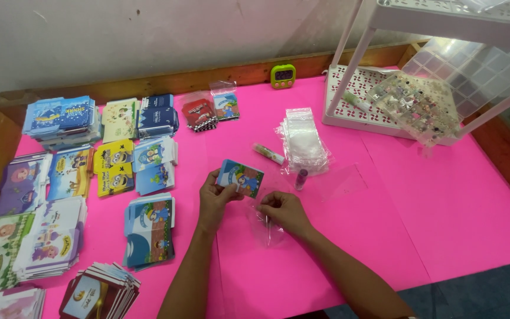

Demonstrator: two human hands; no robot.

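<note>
Many stacks of small printed cards (60, 195) cover the left part of the pink desk (385, 224), reaching almost to its wooden rim. Just right of them, the left hand (215, 198) holds a blue picture card (241, 176) raised above the desk, fingers clamped on its lower left corner. Beside it, the right hand (283, 210) pinches a clear plastic sleeve (268, 227), fingers together on its upper edge while the rest lies on the desk. Card and sleeve are near but apart; the step in hand appears to be bagging the card, and the next move likely calls for spreading the sleeve mouth and aligning a card corner with it. Behind the hands lie a pile of empty sleeves (303, 142) and two small tubes (268, 153). Farther right stands a white rack (385, 106). The desk in front and to the right of the hands offers open room.
</note>
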